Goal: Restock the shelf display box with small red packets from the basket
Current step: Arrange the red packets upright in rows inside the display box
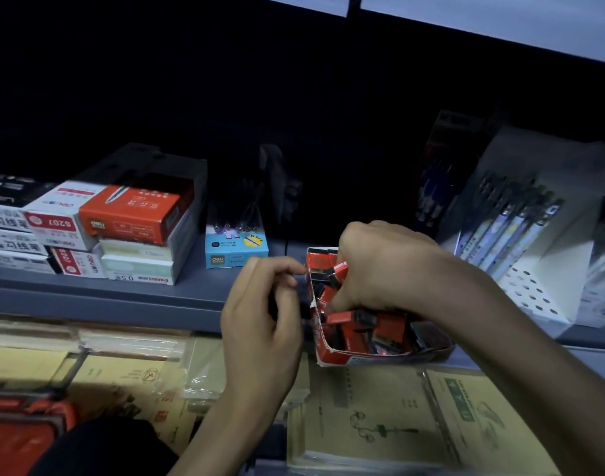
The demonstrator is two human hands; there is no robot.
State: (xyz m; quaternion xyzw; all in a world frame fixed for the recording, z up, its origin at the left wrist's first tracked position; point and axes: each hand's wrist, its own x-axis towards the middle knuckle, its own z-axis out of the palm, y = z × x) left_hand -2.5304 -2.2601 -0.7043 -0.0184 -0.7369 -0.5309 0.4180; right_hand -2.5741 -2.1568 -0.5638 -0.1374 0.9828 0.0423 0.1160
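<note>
Dim grey shelf [122,293] is carrying the red display box [332,359] at its front edge, right of the middle; the box is sitting open side up with its left wall running from the front edge back toward the rear, and its front end is jutting past the edge. Small red packets [340,317] are lying jumbled inside it, their long axes pointing different ways.

The right hand [380,266] is reaching down into the box, fingers curled among the packets; whether they are clamped on one I cannot tell. The left hand [259,324] is hovering just beside the box's left wall, fingers curled toward the thumb; whether it is holding anything I cannot tell.

Stacked boxes [129,214] are sitting toward the shelf's left end; a blue box [237,250] is standing between them and the display box; a white holder [534,286] of pens is leaning at the right end. An orange basket [19,431] is showing below the shelf, at the left.
</note>
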